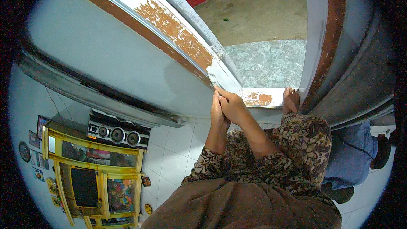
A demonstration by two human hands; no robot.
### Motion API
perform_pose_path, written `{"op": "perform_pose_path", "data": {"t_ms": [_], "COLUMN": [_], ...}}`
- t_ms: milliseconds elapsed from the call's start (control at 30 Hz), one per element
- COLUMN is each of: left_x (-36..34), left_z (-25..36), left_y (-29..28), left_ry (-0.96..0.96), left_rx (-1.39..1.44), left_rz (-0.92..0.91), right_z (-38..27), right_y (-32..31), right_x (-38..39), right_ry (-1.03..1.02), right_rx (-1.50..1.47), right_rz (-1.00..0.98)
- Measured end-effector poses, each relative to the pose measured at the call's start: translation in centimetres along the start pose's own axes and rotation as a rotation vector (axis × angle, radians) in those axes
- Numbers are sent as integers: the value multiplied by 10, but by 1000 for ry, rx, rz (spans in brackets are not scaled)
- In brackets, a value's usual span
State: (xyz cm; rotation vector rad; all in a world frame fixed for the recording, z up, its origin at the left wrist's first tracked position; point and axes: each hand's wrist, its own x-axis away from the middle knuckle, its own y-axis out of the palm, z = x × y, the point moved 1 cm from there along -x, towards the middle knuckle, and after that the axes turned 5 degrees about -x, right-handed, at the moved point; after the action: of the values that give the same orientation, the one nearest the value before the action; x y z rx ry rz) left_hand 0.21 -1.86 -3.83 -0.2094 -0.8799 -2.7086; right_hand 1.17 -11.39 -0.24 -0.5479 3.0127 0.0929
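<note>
My right hand (232, 104) and my left hand (218, 111) are closed together, one against the other, low at the left side of a doorway. From their fingertips a small pale flat-bladed scraper (213, 78) points up against the door frame; its handle is hidden in my fingers. White paint (224, 75) covers the frame around the blade. Just above, a long patch of reddish-brown surface (176, 29) shows through ragged paint. Another brown patch (259, 98) shows on the white threshold (276, 95).
My bare foot (291, 100) rests at the threshold's right end. Beyond it lie greenish tiles (271, 59) and sandy ground (263, 12). A person in blue (352, 157) is low at the right. A yellow cabinet (101, 170) and a stereo (118, 132) stand at the left.
</note>
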Motion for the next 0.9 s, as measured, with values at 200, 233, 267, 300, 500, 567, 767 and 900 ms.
{"op": "perform_pose_path", "data": {"t_ms": [200,233,267,300,500,567,767,900], "left_x": [1,1,0,-1,-2,1,10,9], "left_z": [-5,-6,-5,-4,13,18,8,2], "left_y": [-3,-6,-9,-12,-5,4,9,-1], "left_ry": [15,23,32,60,48,20,28,9], "left_rx": [-24,-45,-66,-86,-183,-189,-142,-94], "left_rz": [-2,-7,-43,-108,11,24,-10,32], "right_z": [9,13,16,18,20,16,7,6], "right_y": [2,5,8,12,21,15,12,15], "right_x": [-4,-5,-6,-7,-8,-9,1,4], "right_ry": [-62,-42,-35,-36,-39,-82,-60,-60], "right_rx": [22,44,66,57,-135,-162,47,-13], "right_rz": [10,12,18,32,128,111,92,91]}}
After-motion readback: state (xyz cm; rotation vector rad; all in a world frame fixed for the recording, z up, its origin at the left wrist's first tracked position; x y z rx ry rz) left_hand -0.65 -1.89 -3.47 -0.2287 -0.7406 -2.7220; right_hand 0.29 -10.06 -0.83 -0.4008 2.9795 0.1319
